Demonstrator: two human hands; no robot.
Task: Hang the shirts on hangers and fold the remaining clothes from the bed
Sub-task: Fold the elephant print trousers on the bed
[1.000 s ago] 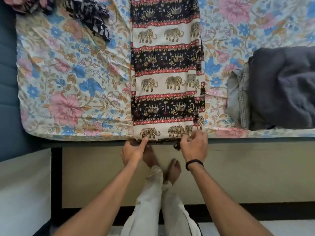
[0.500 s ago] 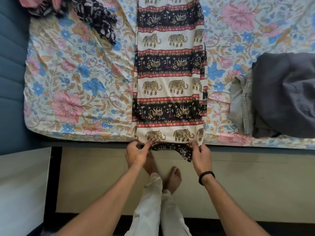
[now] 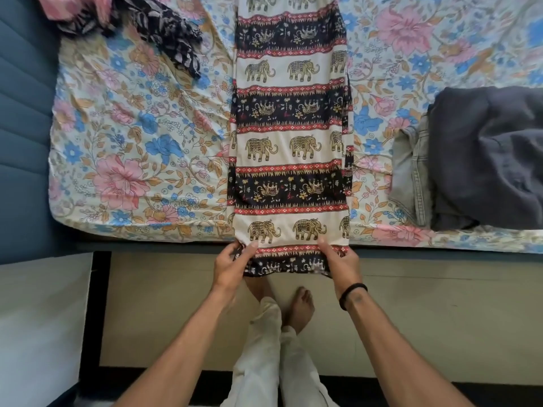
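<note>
Leftmost, at the bed's far corner, one crumpled heap of clothes (image 3: 123, 22) waits, pink fabric and dark leaf-print fabric tangled together; whether that is two garments or more I cannot tell from this angle. One floral bedsheet (image 3: 132, 142) covers the mattress, giving a flat surface to fold on. Down the middle lies one pair of elephant-print trousers (image 3: 289, 142), laid out long and narrow with its near end hanging over the bed's edge, probably so that end can be lifted and folded away from the person. The left hand (image 3: 230, 267) pinches the near left corner, thumb on top and fingers curled beneath. The right hand (image 3: 340, 265) grips the near right corner likewise; one black wristband (image 3: 352, 295) sits on that wrist. To the right rests one stack of two folded pieces, a dark grey garment (image 3: 493, 154) over pale denim (image 3: 408, 171), set aside as finished.
</note>
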